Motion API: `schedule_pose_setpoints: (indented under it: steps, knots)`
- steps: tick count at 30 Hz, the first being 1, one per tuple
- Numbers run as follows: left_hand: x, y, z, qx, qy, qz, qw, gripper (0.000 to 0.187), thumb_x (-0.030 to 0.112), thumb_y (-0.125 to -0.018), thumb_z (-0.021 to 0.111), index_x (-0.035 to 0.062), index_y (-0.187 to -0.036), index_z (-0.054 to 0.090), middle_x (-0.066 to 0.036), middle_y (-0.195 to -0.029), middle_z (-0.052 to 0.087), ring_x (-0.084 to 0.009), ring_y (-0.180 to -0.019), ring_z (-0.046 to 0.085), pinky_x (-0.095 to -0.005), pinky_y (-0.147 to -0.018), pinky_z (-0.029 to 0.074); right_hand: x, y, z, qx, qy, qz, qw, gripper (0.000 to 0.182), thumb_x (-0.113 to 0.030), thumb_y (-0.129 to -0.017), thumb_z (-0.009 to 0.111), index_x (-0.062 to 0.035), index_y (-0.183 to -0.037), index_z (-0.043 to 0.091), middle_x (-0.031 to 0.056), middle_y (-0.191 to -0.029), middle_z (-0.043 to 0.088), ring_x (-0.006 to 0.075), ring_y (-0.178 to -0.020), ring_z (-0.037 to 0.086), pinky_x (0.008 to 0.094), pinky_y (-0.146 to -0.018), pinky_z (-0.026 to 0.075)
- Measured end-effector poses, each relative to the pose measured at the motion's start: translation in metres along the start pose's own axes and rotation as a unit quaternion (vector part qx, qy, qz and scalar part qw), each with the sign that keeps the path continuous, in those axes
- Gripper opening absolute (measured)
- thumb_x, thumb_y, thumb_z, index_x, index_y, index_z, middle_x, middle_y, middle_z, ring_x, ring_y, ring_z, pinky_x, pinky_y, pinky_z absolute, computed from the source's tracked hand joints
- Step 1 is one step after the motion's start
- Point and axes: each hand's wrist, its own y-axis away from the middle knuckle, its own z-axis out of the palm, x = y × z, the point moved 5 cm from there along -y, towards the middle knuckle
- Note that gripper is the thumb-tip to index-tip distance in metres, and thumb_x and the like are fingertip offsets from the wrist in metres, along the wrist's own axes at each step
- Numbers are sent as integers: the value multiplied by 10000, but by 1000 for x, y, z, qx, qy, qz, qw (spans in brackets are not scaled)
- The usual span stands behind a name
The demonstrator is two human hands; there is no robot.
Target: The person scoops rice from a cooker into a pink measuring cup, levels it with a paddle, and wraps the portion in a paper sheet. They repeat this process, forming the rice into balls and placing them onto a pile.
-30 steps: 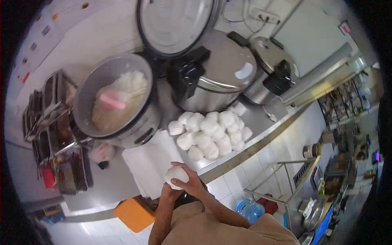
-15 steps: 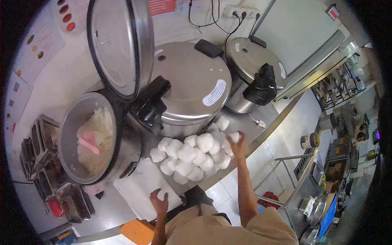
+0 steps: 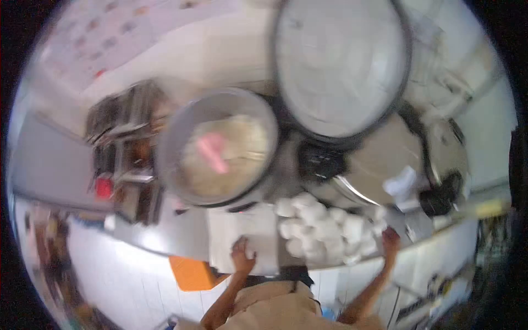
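Blurred as it is, we can read no writing on the wall posters [image 3: 104,38] behind the open rice cooker [image 3: 220,148]. Our left hand [image 3: 242,256] rests with fingers spread on the white sheet [image 3: 242,231] lying just in front of that cooker, gripping nothing. Our right hand [image 3: 390,242] touches the far edge of the pile of white rice balls [image 3: 324,228], which sits beside the sheet; whether its fingers are closed we cannot tell. A pink paddle [image 3: 212,153] lies in the cooker's rice.
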Motion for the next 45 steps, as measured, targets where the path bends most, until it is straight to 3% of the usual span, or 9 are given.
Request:
schedule_pose_setpoints:
  steps: [4,8,11,13,17,25,27,32,45]
  knots:
    - [18,-5,-21,-56,-33,-62,996,808,347,-787,752,169,-1503,422,-77,-1620,298,-385,-1421,309,-620,-1033,393,-273,100,-9,-333,-283,-141,888,272,-101,-855,741,26,-1095,726,93,-858,744,164,-740,701,283,-634,526]
    - [12,-13,-44,13,82,8,997,646,263,-829,733,101,-1412,505,-114,-1464,507,-337,-1290,499,-534,-1013,445,-477,143,44,-223,-122,-444,859,131,-64,-830,783,-40,-946,728,82,-764,719,130,-638,674,288,-584,508]
    - [35,-30,-100,-9,294,-22,955,457,170,-868,715,59,-1294,595,-122,-1190,687,-280,-1063,665,-415,-904,525,-589,129,150,-199,-6,-505,840,226,-215,-872,740,-17,-959,674,174,-837,713,323,-760,708,392,-684,545]
    - [73,-36,-169,-5,369,-15,929,271,92,-929,675,32,-1193,665,-96,-903,759,-204,-833,735,-297,-760,562,-609,109,252,-153,155,-522,825,345,-283,-796,785,-11,-973,668,187,-871,715,363,-827,708,463,-749,548]
    - [92,-42,-256,-9,556,-2,831,309,126,-977,645,16,-1264,618,-109,-1050,734,-191,-961,700,-312,-821,552,-634,106,286,-168,293,-555,760,373,-285,-724,801,-11,-957,703,207,-887,711,383,-840,702,471,-769,545]
    - [122,-85,-344,-94,848,-108,511,424,199,-991,574,37,-1366,462,-109,-1117,658,-251,-981,643,-421,-891,512,-628,268,140,-308,97,-543,775,276,-170,-741,769,-61,-994,744,183,-884,722,378,-748,695,438,-690,558]
    - [102,-78,-331,-31,851,-99,515,367,161,-957,568,59,-1302,493,-76,-995,625,-226,-909,621,-396,-827,513,-634,264,122,-357,0,-508,784,192,-152,-768,756,-26,-910,728,190,-878,717,386,-731,693,449,-683,569]
    - [70,-52,-320,-58,931,-112,342,206,161,-883,589,99,-1079,570,-19,-762,485,-136,-580,457,-286,-576,411,-603,88,218,-134,252,-566,774,152,-116,-724,755,-35,-852,750,174,-855,719,356,-809,708,471,-728,563]
    - [27,-35,-311,21,864,-190,466,123,188,-939,591,114,-918,494,13,-664,421,-107,-470,367,-261,-428,321,-618,50,259,-201,325,-580,720,272,-148,-693,731,9,-915,721,214,-890,698,377,-907,696,479,-771,564]
